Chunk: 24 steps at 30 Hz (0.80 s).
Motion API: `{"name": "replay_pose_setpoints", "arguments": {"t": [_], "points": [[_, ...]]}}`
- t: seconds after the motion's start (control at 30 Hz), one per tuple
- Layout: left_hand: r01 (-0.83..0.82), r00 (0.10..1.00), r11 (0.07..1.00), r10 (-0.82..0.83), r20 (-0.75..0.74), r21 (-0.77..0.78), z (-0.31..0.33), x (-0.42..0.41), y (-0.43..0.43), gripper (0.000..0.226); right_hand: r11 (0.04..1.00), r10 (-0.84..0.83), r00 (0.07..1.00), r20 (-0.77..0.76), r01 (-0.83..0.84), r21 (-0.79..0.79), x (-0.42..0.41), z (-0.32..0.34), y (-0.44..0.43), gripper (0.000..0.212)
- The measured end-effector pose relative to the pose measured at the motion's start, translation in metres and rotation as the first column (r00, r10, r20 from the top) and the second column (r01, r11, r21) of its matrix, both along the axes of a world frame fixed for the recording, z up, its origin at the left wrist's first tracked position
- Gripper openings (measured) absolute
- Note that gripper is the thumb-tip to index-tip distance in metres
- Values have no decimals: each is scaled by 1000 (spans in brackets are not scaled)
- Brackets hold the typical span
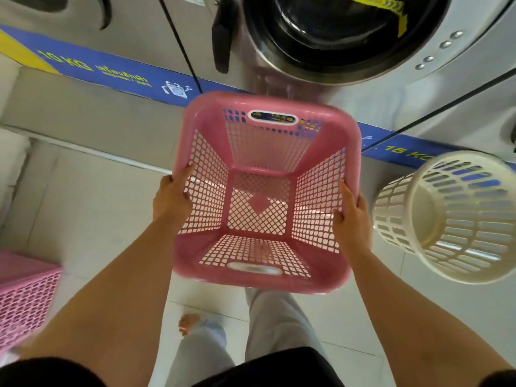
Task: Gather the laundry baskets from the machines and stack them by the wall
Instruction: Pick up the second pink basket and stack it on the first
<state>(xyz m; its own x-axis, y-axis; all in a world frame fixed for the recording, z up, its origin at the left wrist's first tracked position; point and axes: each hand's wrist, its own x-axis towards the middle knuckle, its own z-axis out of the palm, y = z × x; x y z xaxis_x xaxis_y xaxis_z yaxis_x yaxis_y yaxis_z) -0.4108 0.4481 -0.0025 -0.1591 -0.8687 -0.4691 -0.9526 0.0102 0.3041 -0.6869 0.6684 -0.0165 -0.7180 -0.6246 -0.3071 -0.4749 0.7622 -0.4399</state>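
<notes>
I hold an empty square pink laundry basket (329, 118) in front of me, above the tiled floor, its open top facing me. My left hand (171, 198) grips its left rim and my right hand (351, 217) grips its right rim. A round cream basket (458, 216) lies tilted on the floor to the right, below a washing machine. Part of another pink basket (26, 297) shows at the left edge.
Front-loading washing machines (335, 32) stand straight ahead on a raised plinth with a blue and yellow band (117, 74). White floor tiles (89, 208) lie to the left. My legs and a bare foot (188, 322) are below the held basket.
</notes>
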Motion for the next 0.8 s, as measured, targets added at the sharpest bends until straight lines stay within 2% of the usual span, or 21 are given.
{"name": "replay_pose_setpoints", "arguments": {"t": [0.2, 0.4, 0.63, 0.8], "points": [[-126, 991, 991, 124, -59, -33, 27, 77, 32, 68, 993, 110, 994, -22, -110, -28, 54, 28, 1, 71], [-312, 948, 945, 301, -106, -101, 60, 189, 70, 62, 967, 237, 971, -4, -236, -96, 144, 53, -14, 72], [-528, 849, 814, 492, -195, -242, 93, 337, 114, 61, 894, 422, 906, -11, -418, -162, 274, 85, -52, 68], [-645, 764, 691, 598, -242, -326, 114, 443, 150, 55, 811, 541, 841, -4, -523, -264, 373, 108, -82, 67]]}}
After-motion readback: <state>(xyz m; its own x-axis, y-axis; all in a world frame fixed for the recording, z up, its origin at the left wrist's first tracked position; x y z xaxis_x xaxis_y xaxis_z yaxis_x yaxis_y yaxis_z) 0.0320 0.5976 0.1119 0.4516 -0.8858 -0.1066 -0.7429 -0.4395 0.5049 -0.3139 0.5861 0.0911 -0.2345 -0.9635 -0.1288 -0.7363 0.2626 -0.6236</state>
